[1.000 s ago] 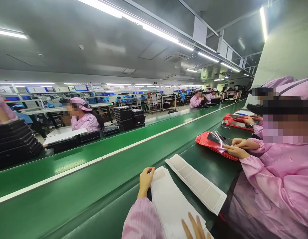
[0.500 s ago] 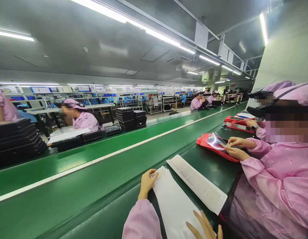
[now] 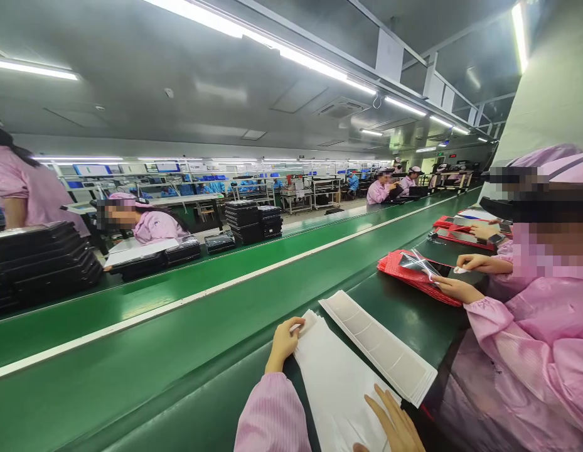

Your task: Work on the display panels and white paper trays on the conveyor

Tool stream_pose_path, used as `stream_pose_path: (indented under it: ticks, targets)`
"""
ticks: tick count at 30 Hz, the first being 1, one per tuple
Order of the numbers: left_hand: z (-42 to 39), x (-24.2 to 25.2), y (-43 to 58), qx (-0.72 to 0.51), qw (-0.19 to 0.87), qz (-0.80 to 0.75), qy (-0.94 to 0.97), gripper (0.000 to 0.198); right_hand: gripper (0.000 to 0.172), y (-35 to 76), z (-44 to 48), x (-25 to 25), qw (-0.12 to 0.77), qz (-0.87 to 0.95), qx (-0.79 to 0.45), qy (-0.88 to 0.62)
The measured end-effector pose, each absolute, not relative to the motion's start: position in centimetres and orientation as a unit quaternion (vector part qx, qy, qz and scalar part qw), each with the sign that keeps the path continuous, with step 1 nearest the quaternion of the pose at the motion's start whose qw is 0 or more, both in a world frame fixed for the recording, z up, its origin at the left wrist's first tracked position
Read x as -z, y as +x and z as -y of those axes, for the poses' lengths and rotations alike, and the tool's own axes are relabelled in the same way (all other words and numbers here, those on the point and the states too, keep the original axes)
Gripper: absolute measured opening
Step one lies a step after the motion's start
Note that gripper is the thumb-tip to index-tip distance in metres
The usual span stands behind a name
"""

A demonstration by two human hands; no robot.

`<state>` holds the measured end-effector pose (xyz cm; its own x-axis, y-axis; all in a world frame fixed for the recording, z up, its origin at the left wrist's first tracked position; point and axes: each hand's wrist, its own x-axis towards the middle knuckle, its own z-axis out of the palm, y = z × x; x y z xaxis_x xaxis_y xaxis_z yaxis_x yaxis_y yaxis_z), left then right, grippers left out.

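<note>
A stack of white sheets [image 3: 338, 376] lies on the dark green bench in front of me. My left hand [image 3: 282, 344] pinches the far left corner of the top sheet, fingers curled on it. My right hand [image 3: 393, 424] rests flat on the near end of the stack with fingers stretched out. Just right of the stack lies a pile of long white strips with square cells [image 3: 378, 344].
A green conveyor belt [image 3: 187, 314] with a white stripe runs along my left. A co-worker in pink sits at my right, handling a clear film over red trays [image 3: 416, 271]. Black tray stacks [image 3: 41, 260] and other workers line the far side.
My right hand has slid forward onto the sheets and shows more fully. My left hand has closed on the sheet corner. The view has shifted slightly right.
</note>
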<state>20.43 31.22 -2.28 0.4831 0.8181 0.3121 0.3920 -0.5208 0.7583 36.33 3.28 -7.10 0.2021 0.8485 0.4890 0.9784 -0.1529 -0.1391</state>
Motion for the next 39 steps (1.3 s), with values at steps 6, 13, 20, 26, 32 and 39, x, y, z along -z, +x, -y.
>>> stream_pose_path:
  ticks: [6,13,20,26,32,39]
  targets:
    - [-30.8,1.9,20.6,-0.347,0.344,-0.347,0.800,0.048,0.070,35.6,-4.7,3.0,0.190,0.577,0.043,-0.793]
    - [-31.2,2.4,20.7,-0.356,0.345,-0.364,0.788,0.040,0.084,33.3,-6.1,2.0,0.146,0.537,-0.041,-0.830]
    - [-31.1,2.1,20.8,-0.358,0.308,-0.397,0.787,0.029,0.078,32.7,-6.5,1.8,0.167,0.499,-0.049,-0.849]
    - [-29.8,2.4,21.6,-0.365,0.259,-0.478,0.756,0.026,0.069,32.3,-7.7,3.3,0.192,0.522,-0.063,-0.828]
    - [-29.3,2.4,21.9,-0.393,0.216,-0.532,0.718,0.032,0.057,32.6,-8.1,3.1,0.240,0.548,-0.071,-0.798]
    - [-28.6,2.1,19.6,-0.442,0.175,-0.603,0.641,0.037,0.046,31.8,-9.8,-4.2,0.343,0.618,-0.073,-0.704]
